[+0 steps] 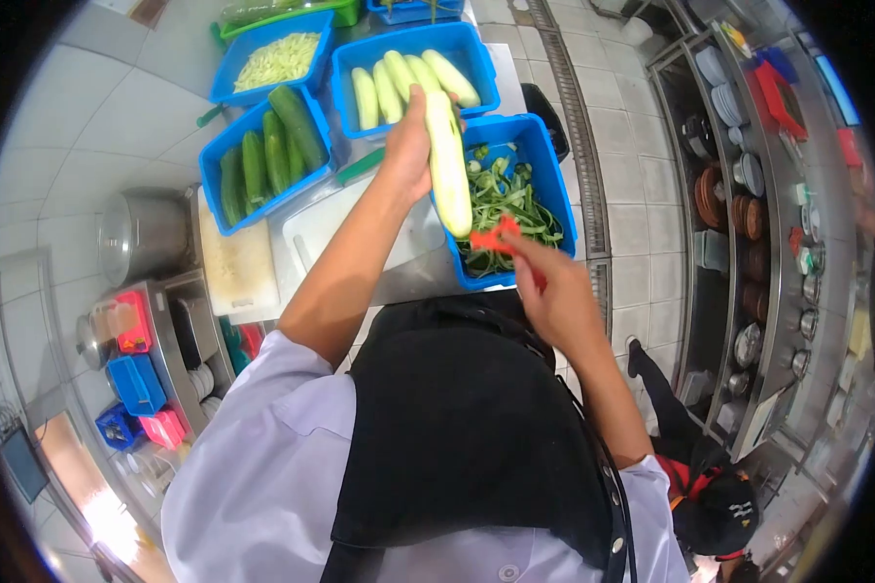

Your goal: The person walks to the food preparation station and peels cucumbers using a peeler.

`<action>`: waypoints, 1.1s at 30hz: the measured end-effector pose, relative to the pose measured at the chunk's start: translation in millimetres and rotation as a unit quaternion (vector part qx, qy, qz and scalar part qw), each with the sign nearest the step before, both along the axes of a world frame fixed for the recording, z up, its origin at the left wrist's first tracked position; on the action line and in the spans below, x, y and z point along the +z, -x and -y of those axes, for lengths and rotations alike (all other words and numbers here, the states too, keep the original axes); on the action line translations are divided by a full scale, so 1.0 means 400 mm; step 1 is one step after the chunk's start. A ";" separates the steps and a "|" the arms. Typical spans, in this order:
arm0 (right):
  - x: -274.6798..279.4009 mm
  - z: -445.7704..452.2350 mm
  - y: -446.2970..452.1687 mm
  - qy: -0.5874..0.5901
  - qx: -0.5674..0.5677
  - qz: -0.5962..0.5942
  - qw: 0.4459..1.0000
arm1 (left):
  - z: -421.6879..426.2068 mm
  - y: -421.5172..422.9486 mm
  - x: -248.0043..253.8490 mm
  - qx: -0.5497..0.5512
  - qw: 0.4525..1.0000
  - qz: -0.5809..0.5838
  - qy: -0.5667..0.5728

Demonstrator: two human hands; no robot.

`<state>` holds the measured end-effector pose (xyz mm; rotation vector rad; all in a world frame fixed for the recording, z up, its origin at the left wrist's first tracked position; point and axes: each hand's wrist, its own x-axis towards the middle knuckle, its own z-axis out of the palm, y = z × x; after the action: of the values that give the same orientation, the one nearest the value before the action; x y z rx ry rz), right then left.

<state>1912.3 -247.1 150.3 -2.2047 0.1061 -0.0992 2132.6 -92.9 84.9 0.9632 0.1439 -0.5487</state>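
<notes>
My left hand [410, 146] is wrapped round the upper part of a pale, peeled cucumber [448, 180], which hangs nearly upright. My right hand [562, 296] grips a red peeler [497, 236], slightly blurred, close to the cucumber's lower end; whether the two touch I cannot tell. Below them, green peel strips [515, 201] lie in a blue bin [565, 199]. Just beyond my left hand, several peeled cucumbers [396, 76] fill another blue bin [343, 60]. Unpeeled dark green cucumbers [274, 155] rest in a blue bin [226, 220] on the left.
Chopped pale pieces [278, 60] sit in a blue bin at the back left. White cutting boards [238, 262] lie along the near edge of the table. Shelves of dishes [749, 214] line the right side, where another person [715, 505] is low down. A large pot [144, 236] stands left.
</notes>
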 end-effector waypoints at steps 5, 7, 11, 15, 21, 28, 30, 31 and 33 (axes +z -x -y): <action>0.065 -0.002 -0.128 0.025 -0.066 0.099 0.993 | 0.066 0.109 0.062 -0.073 0.997 0.012 -0.026; 0.062 -0.011 -0.148 0.071 -0.044 0.090 0.992 | 0.072 0.107 0.060 -0.057 0.998 0.001 0.003; 0.041 -0.031 -0.096 0.066 -0.020 0.072 0.995 | 0.037 0.062 0.009 -0.022 0.998 0.007 0.053; 0.027 -0.031 -0.007 0.058 0.007 -0.019 0.998 | -0.004 0.022 -0.060 0.016 0.995 -0.070 0.072; 0.035 0.033 0.061 -0.005 0.031 -0.102 0.994 | -0.026 0.025 -0.162 0.058 0.942 -0.302 0.134; 0.065 0.088 0.020 -0.066 -0.059 -0.118 0.989 | 0.030 0.078 -0.088 0.041 0.948 -0.306 0.080; 0.066 0.093 0.005 -0.051 -0.059 -0.105 0.991 | 0.027 0.095 -0.070 -0.007 0.971 -0.230 0.070; 0.070 0.087 -0.006 -0.071 -0.057 -0.086 0.992 | 0.021 0.099 -0.067 -0.042 0.973 -0.220 0.053; 0.072 0.071 -0.030 -0.091 -0.062 -0.067 0.992 | 0.015 0.123 -0.049 -0.079 0.978 -0.183 0.054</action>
<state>1924.4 -275.5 178.9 -2.0211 0.3151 -0.0083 2083.6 -98.9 65.4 0.7647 0.3656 -0.8714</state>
